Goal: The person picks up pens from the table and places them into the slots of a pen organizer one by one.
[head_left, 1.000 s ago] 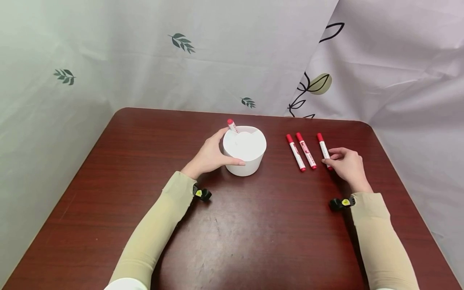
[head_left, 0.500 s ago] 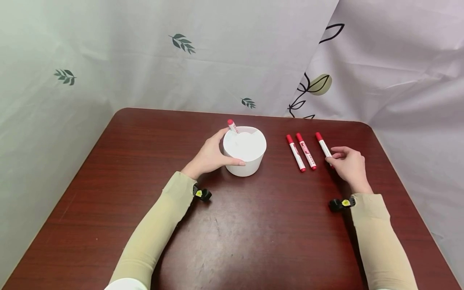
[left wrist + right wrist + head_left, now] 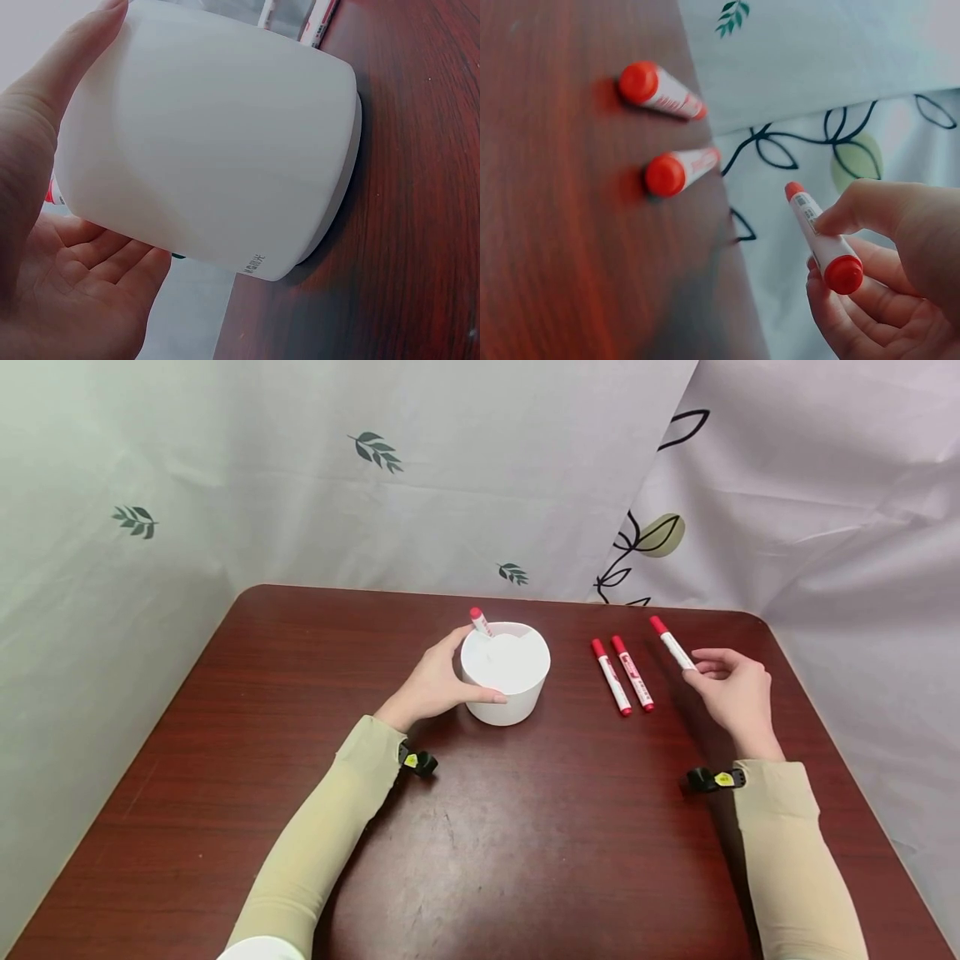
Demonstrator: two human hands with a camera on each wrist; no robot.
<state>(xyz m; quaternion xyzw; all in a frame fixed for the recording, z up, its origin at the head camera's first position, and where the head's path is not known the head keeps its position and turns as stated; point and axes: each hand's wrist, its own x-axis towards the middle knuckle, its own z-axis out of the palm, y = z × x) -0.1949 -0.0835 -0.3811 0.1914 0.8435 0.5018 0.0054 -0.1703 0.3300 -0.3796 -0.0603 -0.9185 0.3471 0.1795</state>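
Farther right and a little higher than half a second ago, the right hand [image 3: 738, 689] now carries a marker [image 3: 671, 642] clear of the table [image 3: 525, 843]; the left hand [image 3: 433, 678], the bowl [image 3: 517, 703] and the other markers keep their places.

Right thumb and fingers pinch this marker near its closer end; its red cap points away from the person, with the barrel tilted; in the right wrist view a red end faces the camera and the barrel shows against the curtain [image 3: 795, 127]. Left thumb and fingers grip the white bowl, the thumb lying along the near wall and the fingers round the far side; the bowl stands upright on the table, and in the left wrist view small printing shows low on its wall.

One marker is already in place, by the look of it: a second marker [image 3: 481, 621] leans in the bowl at the far left of the rim, red end up; the pinched one is off the table but well apart from the bowl; a third marker [image 3: 611, 677] and a fourth marker [image 3: 633, 672] lie untouched on the table, just beside each other, between the bowl and the right hand; so the work seems only partly done, with three markers outside the bowl; whether anything else lies inside it, I cannot tell.
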